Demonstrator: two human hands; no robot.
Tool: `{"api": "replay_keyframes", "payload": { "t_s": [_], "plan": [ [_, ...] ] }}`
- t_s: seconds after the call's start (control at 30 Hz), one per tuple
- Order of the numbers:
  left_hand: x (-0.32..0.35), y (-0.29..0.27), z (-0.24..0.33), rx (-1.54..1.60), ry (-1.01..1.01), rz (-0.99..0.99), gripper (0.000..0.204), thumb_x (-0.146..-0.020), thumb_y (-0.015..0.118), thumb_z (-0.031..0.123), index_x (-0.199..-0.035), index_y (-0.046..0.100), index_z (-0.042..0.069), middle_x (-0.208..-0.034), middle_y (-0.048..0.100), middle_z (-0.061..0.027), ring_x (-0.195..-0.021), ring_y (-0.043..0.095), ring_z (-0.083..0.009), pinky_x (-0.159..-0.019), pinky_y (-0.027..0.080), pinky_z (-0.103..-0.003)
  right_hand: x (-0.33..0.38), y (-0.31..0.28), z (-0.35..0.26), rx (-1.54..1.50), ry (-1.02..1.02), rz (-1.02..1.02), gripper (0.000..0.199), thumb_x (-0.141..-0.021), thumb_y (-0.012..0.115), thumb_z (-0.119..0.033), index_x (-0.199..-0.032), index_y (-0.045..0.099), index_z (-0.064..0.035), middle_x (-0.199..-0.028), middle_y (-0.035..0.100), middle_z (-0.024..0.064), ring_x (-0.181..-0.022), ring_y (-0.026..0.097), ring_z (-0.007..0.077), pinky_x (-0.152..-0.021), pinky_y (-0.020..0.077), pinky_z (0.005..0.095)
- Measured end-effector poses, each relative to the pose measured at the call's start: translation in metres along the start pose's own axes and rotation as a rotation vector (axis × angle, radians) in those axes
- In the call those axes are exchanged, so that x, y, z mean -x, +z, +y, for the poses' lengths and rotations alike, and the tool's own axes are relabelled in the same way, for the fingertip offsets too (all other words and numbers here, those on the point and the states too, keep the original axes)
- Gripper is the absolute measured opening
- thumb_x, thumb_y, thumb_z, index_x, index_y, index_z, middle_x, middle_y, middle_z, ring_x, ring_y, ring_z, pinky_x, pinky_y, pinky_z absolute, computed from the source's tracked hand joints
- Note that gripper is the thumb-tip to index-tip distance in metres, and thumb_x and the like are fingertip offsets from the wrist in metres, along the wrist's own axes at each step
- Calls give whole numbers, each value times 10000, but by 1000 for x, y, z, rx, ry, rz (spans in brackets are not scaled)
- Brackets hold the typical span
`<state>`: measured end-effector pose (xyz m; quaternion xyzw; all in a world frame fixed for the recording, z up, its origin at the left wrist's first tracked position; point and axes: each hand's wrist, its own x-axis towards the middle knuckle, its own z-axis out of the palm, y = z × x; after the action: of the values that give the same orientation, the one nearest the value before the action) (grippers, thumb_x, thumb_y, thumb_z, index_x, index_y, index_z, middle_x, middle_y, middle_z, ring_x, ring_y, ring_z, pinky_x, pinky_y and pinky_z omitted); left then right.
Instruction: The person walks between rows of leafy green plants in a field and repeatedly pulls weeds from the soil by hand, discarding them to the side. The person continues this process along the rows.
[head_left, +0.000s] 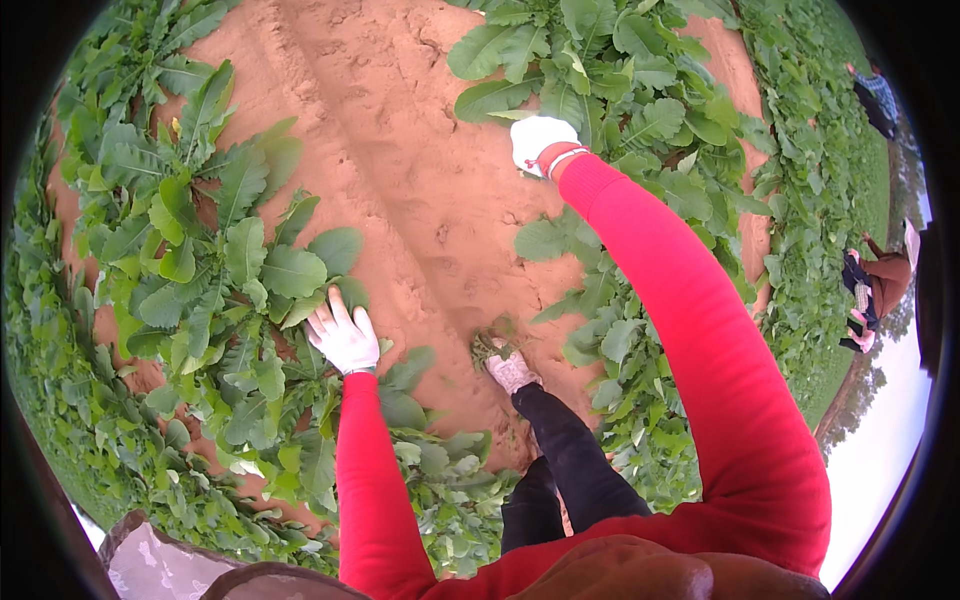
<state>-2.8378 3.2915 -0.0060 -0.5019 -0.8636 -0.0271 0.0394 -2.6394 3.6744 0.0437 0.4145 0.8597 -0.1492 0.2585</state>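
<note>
A single head-worn fisheye view looks steeply down from standing height onto red soil point(400, 180) at centre frame, leafy plants point(220, 270) bending toward both sides.

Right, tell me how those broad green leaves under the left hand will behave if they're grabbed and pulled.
The leaves by the left hand look thin and broad, so they would probably flop and bend rather than stay stiff. They seem light for their size. Their wavy edges suggest they may tear if yanked. The sandy soil looks loose and dry, so roots might come free fairly easily.
</note>
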Motion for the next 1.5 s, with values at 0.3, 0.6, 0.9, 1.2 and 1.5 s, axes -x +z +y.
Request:
{"api": "replay_keyframes", "payload": {
  "t_s": [0.3, 0.6, 0.9, 1.2, 1.5],
  "plan": [
    [-1, -1, -1, -8, -44, -100, 515, -850, 512, 338, -1307, 462, 107, -1238, 455, -159, -1158, 407, -381, -902, 350, -556, -18, -4, 24, -122, 124, -313, 305, -690, 586, -231, -892, 696, -31, -948, 661, 197, -881, 640, 331, -792, 510, 397],
    [-8, -10, 4, -70, -35, -170, 559, -844, 523, 345, -1336, 427, 97, -1181, 482, -177, -1088, 441, -381, -911, 359, -548, -37, 11, 40, -387, 187, -386, 167, -662, 630, -187, -674, 646, -21, -602, 610, 115, -548, 595, 228, -563, 481, 345],
    [-123, -73, 71, 192, -392, -564, 525, -786, 583, 278, -1244, 500, 36, -1048, 547, -222, -959, 533, -390, -843, 430, -477, -45, -6, 48, -631, 240, -556, 201, -694, 669, -207, -690, 644, -8, -555, 589, 112, -454, 571, 212, -438, 455, 352],
    [-479, 28, 192, 581, 1, -289, 556, -853, 491, 241, -1359, 355, 56, -908, 625, -197, -780, 622, -355, -711, 497, -448, -62, 1, 50, -322, 172, -729, 372, -723, 540, -333, -882, 687, -31, -983, 646, 210, -915, 615, 372, -790, 506, 445],
    [-524, 81, 149, 293, 148, -802, 388, -903, 379, 322, -909, 644, 39, -972, 646, -200, -924, 619, -350, -823, 483, -441, -67, -6, 45, -272, 150, -793, 376, -769, 507, -328, -950, 686, -51, -1012, 656, 160, -937, 623, 342, -791, 505, 432]
  ]
}}
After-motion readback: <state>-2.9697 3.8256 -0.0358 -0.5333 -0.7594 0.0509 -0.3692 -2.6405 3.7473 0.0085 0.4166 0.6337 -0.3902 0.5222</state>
